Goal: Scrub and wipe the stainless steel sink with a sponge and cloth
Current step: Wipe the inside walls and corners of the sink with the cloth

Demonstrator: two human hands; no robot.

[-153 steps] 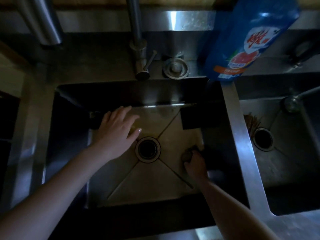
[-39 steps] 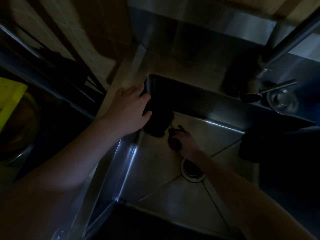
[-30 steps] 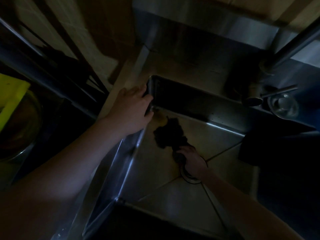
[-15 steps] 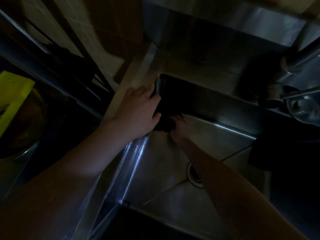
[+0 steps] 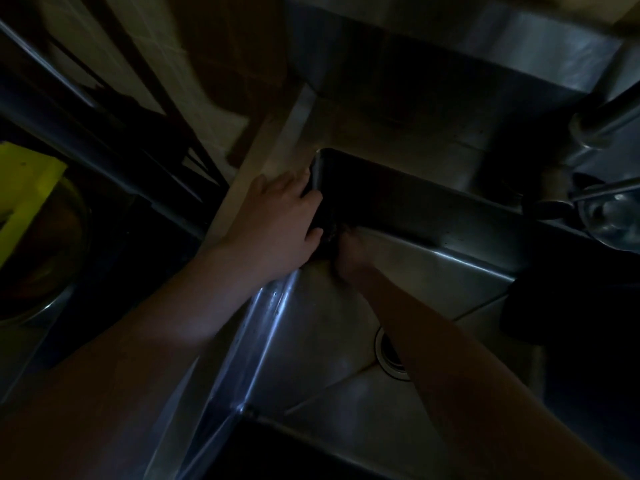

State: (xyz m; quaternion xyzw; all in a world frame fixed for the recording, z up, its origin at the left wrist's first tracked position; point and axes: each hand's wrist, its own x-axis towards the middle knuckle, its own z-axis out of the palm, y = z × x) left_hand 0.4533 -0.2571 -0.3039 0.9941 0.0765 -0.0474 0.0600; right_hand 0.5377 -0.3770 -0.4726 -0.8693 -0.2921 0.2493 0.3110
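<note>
The stainless steel sink [image 5: 308, 327] filled the frame from the centre out to five o'clock. Its creased floor caught a dull sheen, and its back wall ran dark from eleven toward three o'clock. Two bare forearms reached in from the bottom edge, the left from seven o'clock and the right from five.

At three o'clock a black shape [image 5: 561, 306] sat inside the basin against the right side; it was too dim to say what it was. A metal bowl [image 5: 52, 251] lay at nine o'clock, well apart from the sink, with a yellow-green slab [image 5: 27, 188] leaning over its rim. The faucet [image 5: 595, 129] stood at two o'clock on the ledge behind the basin, and a round shiny fitting [image 5: 613, 216] sat just beside its base.

The left hand [image 5: 277, 220] lay palm down on the sink's left rim, close to the far left corner. Its fingers were loose and straight, with the tips draped over the edge, grasping nothing.

The right hand [image 5: 351, 252] was down inside that same corner, just beside the left thumb. Its fingers were curled over a dark sponge [image 5: 329, 235], which it pressed where the floor met the walls. The sponge showed only as a black wad between the two hands.

The drain [image 5: 389, 355] sat at five o'clock from the hands, half hidden by the right forearm.
</note>
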